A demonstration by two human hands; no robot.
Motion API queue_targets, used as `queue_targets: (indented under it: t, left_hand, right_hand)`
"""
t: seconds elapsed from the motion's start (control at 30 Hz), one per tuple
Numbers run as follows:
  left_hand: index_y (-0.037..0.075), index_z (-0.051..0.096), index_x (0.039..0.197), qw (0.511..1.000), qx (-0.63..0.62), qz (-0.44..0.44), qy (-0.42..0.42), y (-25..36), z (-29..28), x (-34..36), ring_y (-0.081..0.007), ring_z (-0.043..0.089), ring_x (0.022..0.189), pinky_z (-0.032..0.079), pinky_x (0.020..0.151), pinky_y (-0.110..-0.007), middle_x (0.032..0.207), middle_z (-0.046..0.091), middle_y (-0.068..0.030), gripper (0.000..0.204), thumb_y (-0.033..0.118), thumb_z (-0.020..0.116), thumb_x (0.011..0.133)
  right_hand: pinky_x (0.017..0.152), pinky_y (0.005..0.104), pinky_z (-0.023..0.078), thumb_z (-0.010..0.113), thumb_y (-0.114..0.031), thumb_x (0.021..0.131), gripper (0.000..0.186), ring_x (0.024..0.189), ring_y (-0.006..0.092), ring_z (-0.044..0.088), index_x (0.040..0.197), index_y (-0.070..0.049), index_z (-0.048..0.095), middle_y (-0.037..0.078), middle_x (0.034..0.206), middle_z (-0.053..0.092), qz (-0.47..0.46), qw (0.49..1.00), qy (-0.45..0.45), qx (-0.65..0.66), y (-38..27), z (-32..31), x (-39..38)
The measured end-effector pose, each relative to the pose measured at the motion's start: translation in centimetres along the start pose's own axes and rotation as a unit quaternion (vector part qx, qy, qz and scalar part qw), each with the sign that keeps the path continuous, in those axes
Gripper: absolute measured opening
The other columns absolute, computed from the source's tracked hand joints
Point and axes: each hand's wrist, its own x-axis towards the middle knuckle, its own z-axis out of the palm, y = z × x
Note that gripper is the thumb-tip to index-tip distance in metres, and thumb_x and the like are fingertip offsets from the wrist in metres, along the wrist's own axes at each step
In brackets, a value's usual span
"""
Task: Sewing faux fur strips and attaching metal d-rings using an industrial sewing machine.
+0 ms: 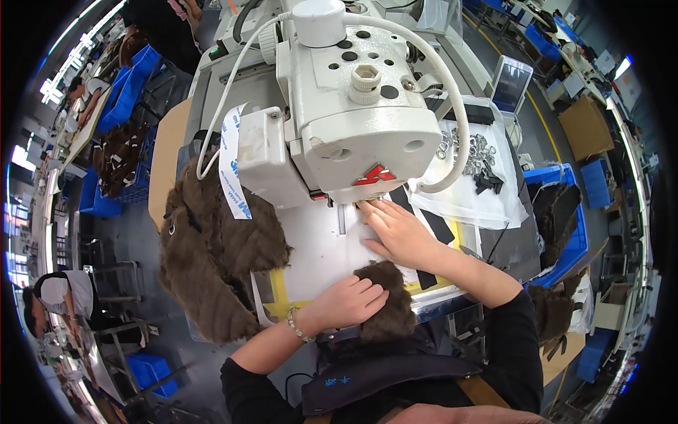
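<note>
Brown fur (pixel 393 311) lies under the left hand's (pixel 346 304) curled fingers (pixel 372 292), grip unclear.

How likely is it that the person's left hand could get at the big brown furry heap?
Probably yes: the furry heap lies nearby on the left, and nothing seems to stand between. The left hand would first have to leave the small furry piece it rests on.

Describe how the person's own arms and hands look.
Both arms wear black sleeves: the left sleeve and right sleeve end near the elbow, leaving the forearms bare. The left hand and right hand are ungloved. A pale beaded bracelet circles the left wrist.
</note>
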Motion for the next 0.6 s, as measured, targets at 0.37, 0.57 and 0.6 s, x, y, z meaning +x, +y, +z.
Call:
queue_targets:
  t: [0.37,0.57,0.6]
  left_hand:
    - [0.005,0.066,0.104,1.0,0.006,-0.002,0.0,0.08,-0.17,-0.1,-0.0114,0.051,0.069,0.04,0.058,-0.024,0.078,0.051,0.0019,0.035,0.011,0.059,0.071]
    - [0.005,0.065,0.102,1.0,0.005,0.001,-0.002,0.05,-0.35,-0.07,-0.0114,0.052,0.07,0.04,0.059,-0.024,0.08,0.052,0.0012,0.031,0.012,0.059,0.073]
    - [0.004,0.065,0.1,1.0,0.005,0.002,-0.005,0.06,-0.4,-0.01,-0.0114,0.052,0.071,0.04,0.06,-0.024,0.081,0.054,0.0007,0.027,0.014,0.059,0.075]
  right_hand:
    - [0.106,0.0436,0.036,0.064,-0.023,0.085,0.041,0.126,0.0355,0.044,0.111,0.005,0.048,0.021,0.135,0.046,0.012,1.0,-0.013,0.01,-0.1,0.21,-0.17]
    - [0.105,0.0437,0.036,0.063,-0.023,0.086,0.043,0.125,0.0356,0.045,0.113,0.006,0.047,0.022,0.135,0.046,0.01,1.0,-0.016,0.001,-0.18,0.08,-0.14]
    - [0.105,0.044,0.036,0.063,-0.023,0.086,0.043,0.125,0.0356,0.044,0.113,0.006,0.047,0.022,0.135,0.046,0.01,1.0,-0.017,0.001,-0.17,0.0,-0.2]
